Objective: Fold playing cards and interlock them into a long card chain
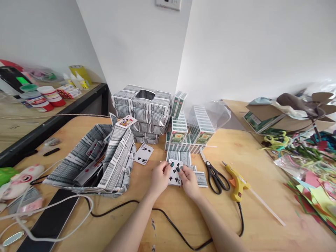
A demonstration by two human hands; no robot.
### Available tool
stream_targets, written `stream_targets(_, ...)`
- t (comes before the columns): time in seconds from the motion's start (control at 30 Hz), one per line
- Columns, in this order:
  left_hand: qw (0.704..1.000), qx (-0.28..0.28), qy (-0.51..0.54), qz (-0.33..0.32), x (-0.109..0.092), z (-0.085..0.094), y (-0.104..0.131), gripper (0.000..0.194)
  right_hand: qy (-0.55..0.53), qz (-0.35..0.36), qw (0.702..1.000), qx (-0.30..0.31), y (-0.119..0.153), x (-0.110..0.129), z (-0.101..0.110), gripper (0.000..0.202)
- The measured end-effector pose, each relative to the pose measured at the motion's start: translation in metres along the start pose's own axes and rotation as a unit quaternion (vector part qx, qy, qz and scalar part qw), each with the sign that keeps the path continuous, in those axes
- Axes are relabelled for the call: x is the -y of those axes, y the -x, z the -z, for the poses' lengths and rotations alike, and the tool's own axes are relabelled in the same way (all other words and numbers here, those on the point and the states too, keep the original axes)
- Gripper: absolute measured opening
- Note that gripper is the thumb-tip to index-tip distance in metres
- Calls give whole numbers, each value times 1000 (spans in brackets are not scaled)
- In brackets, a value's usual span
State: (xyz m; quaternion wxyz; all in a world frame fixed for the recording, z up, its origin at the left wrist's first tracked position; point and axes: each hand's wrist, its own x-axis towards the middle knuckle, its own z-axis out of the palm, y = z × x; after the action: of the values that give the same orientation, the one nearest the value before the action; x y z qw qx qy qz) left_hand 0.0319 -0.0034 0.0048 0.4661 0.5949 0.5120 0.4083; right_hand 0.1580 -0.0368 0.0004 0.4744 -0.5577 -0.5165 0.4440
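Observation:
Between my two hands is a five of clubs playing card (174,176), face up, near the middle of the table. My left hand (160,177) pinches its left edge and my right hand (189,180) its right edge. Face-down cards (201,179) with grey patterned backs lie just beyond and to the right. Further left, a few face-up club cards (144,154) rest on the wood. A box woven from folded cards (118,154) holds loose cards, and a lidded card box (141,105) with an opening on top stands behind it.
Black-handled scissors (216,176) and a yellow glue gun (238,183) with a glue stick lie to the right. Its black cable (170,220) crosses in front. Card packs (202,129) are stacked behind. Coloured paper (315,199) covers the right side; a phone (49,220) lies left.

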Motion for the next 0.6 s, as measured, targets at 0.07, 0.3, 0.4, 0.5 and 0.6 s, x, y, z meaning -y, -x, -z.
stream_targets(0.07, 996, -39, -66, -43, 0, -3, 2, 25, 1, 1, 1000, 1, 0, 1, -1, 33)
stream_targets(0.3, 980, -79, -157, -92, -2, -1, 4, 29, -19, -34, 999, 18, 4, -1, -7, 36)
stream_targets(0.4, 983, -87, -141, -84, -4, 1, 5, 30, -21, -14, 1000, -3, 7, 3, -10, 34)
stream_targets(0.5, 988, -89, -113, -63, -5, 2, 4, 32, -2, 15, 999, -47, 8, 7, -12, 31)
stream_targets(0.6, 993, -75, -82, -35, -4, 2, 3, 34, -7, 16, 997, -77, 7, 6, -9, 29)
